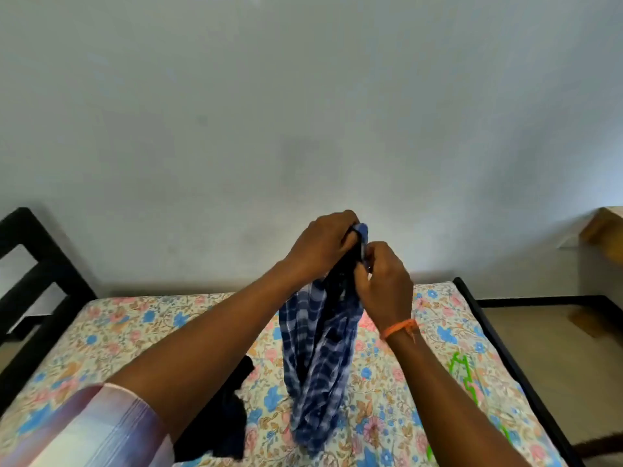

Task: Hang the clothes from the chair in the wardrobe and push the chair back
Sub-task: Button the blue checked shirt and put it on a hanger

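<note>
Both hands, left hand [322, 246] and right hand [382, 284], pinch the top of the blue checked shirt [317, 358], held above the bed [141, 328]. Probably they work at its collar. Next it needs the green hanger [467, 375] lying near.

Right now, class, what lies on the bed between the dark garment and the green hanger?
The blue checked shirt, held up by both hands, hangs there in the head view.
</note>
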`<state>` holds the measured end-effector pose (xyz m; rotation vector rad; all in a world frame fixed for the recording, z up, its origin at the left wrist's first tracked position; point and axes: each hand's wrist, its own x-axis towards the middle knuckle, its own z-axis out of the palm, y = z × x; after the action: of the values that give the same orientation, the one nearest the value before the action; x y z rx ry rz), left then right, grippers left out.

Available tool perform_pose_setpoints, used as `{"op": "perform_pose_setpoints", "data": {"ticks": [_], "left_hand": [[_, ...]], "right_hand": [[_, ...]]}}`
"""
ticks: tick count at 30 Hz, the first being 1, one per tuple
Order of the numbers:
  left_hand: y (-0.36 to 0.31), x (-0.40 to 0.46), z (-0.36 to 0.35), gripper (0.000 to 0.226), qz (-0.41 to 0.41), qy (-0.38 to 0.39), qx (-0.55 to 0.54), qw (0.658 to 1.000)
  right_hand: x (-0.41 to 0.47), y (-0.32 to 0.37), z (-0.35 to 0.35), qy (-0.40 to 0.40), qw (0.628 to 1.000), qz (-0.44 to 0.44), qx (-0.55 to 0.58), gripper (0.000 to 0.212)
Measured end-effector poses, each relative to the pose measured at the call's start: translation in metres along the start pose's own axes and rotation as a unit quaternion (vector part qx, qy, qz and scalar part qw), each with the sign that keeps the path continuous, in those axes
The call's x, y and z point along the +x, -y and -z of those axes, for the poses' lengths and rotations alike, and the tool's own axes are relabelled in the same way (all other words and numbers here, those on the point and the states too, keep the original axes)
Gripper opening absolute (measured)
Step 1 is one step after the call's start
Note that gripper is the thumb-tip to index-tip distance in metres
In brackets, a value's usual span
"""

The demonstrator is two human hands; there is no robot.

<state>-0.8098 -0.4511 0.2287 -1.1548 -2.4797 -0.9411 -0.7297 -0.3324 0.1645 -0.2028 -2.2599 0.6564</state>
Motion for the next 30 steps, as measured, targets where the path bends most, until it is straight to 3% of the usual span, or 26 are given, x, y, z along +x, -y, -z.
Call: {"op": "perform_pose_setpoints", "data": {"ticks": [2, 4, 6, 8, 11, 14, 18, 21, 22, 23, 27, 30], "left_hand": [[0.002, -0.010, 0.019, 0.014, -0.015, -0.004, 0.059, 0.998], [0.009, -0.020, 0.035, 0.018, -0.048, -0.015, 0.194, 0.980], [0.016, -0.034, 0.052, 0.036, -0.042, 0.000, 0.305, 0.951], [0.027, -0.044, 0.063, 0.041, -0.018, -0.044, 0.345, 0.937], [0.032, -0.055, 0.081, 0.038, 0.033, -0.115, 0.324, 0.938], [0.036, -0.062, 0.097, 0.048, 0.072, -0.173, 0.280, 0.942], [0.048, -0.074, 0.115, 0.027, 0.074, -0.166, 0.291, 0.939], [0.061, -0.081, 0.123, 0.005, 0.125, -0.177, 0.228, 0.949], [0.063, -0.083, 0.125, 0.011, 0.152, -0.180, 0.200, 0.951], [0.064, -0.083, 0.124, 0.016, 0.163, -0.174, 0.182, 0.954], [0.041, -0.075, 0.117, 0.020, 0.166, -0.112, 0.130, 0.971], [0.021, -0.062, 0.120, 0.017, 0.150, -0.096, 0.155, 0.972]], "right_hand": [[0.010, 0.010, -0.002, 0.006, 0.999, -0.045, 0.027, 0.009], [0.023, 0.017, 0.005, -0.027, 0.996, -0.069, 0.047, 0.018], [0.036, 0.028, 0.017, -0.065, 0.997, -0.032, 0.026, 0.021], [0.045, 0.044, 0.028, -0.080, 0.997, 0.014, 0.009, 0.021], [0.053, 0.063, 0.037, -0.093, 0.994, -0.021, 0.056, 0.024], [0.052, 0.066, 0.041, -0.092, 0.994, -0.053, 0.042, 0.024], [0.048, 0.065, 0.035, -0.051, 0.993, -0.075, -0.075, 0.018], [0.051, 0.054, 0.038, -0.060, 0.988, -0.125, -0.064, 0.023], [0.053, 0.049, 0.039, -0.061, 0.991, -0.112, -0.045, 0.020], [0.052, 0.047, 0.040, -0.043, 0.995, -0.091, -0.021, 0.018], [0.022, 0.085, 0.024, 0.085, 0.993, -0.040, 0.073, 0.056], [-0.009, 0.112, -0.006, 0.177, 0.983, 0.041, -0.019, 0.064]]}}
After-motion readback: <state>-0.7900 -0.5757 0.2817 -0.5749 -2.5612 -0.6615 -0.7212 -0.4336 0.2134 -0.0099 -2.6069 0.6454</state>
